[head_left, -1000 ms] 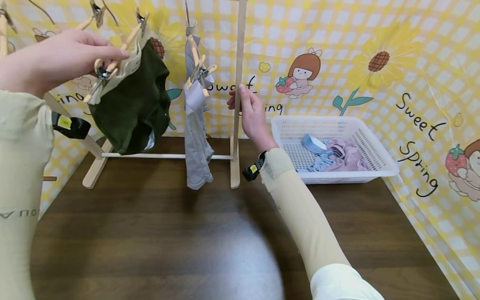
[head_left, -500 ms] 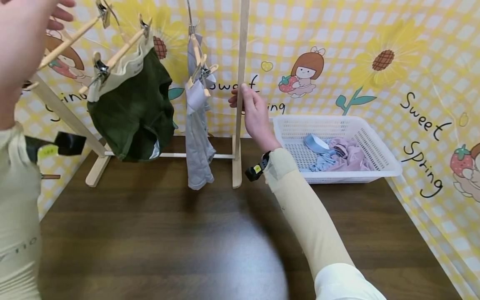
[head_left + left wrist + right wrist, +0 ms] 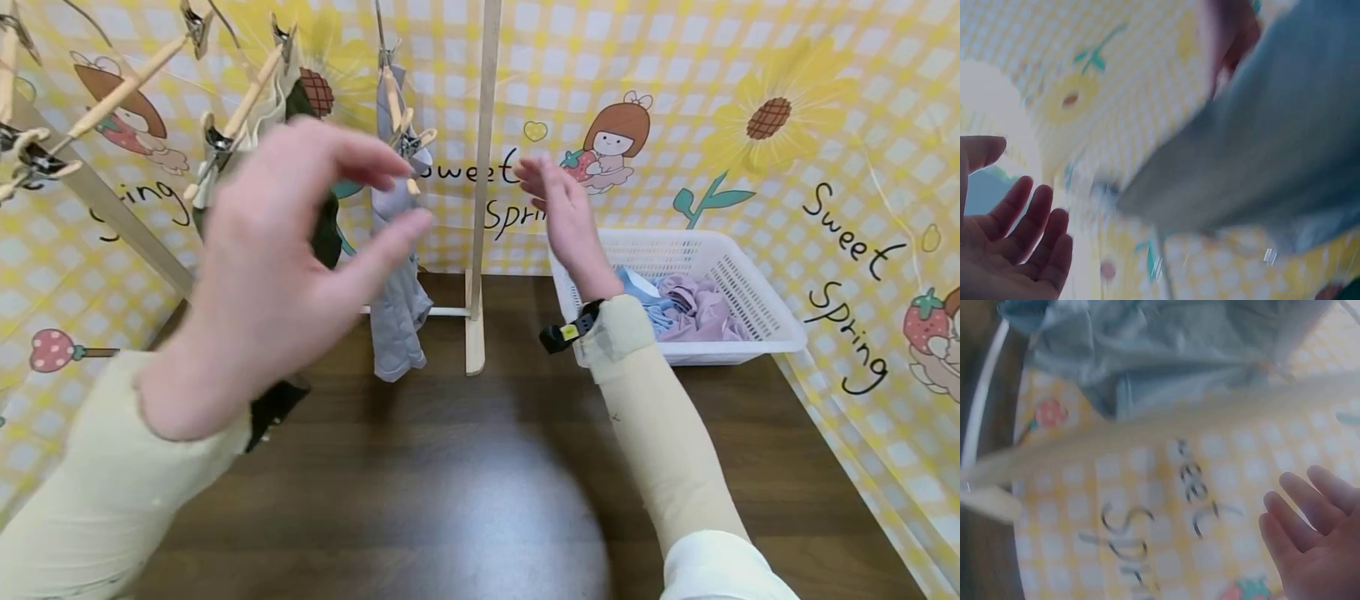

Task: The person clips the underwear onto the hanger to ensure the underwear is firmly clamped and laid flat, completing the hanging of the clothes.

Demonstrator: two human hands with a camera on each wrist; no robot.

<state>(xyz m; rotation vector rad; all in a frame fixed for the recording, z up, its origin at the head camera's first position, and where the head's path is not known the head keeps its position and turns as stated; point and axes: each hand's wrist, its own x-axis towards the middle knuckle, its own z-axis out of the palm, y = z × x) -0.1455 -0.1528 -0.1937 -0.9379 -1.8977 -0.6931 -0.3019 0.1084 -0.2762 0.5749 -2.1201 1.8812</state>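
My left hand [image 3: 277, 258] is raised in front of the rack, fingers bent forward and thumb apart, holding nothing. Behind it, the dark green shorts [image 3: 327, 237] hang from a wooden clip hanger [image 3: 251, 96], mostly hidden. To the right of the fingertips a grey garment [image 3: 397, 317] hangs narrow side on; it looms large in the left wrist view. My right hand [image 3: 566, 217], fingers extended and holding nothing, stands just right of the rack's wooden post [image 3: 486, 167]. In the right wrist view, the post [image 3: 1147, 428] crosses in front of the grey garment [image 3: 1166, 344].
A white plastic basket [image 3: 772, 337] at the right holds purple cloth [image 3: 701, 304] and blue cloth [image 3: 637, 287]. More wooden clip hangers [image 3: 123, 87] hang at the left. A checked cloth backdrop rises behind the brown tabletop [image 3: 420, 475].
My left hand let go of the green shorts' hanger, drew back up and left, then swung right across the rack. My right hand released the post and shifted right.
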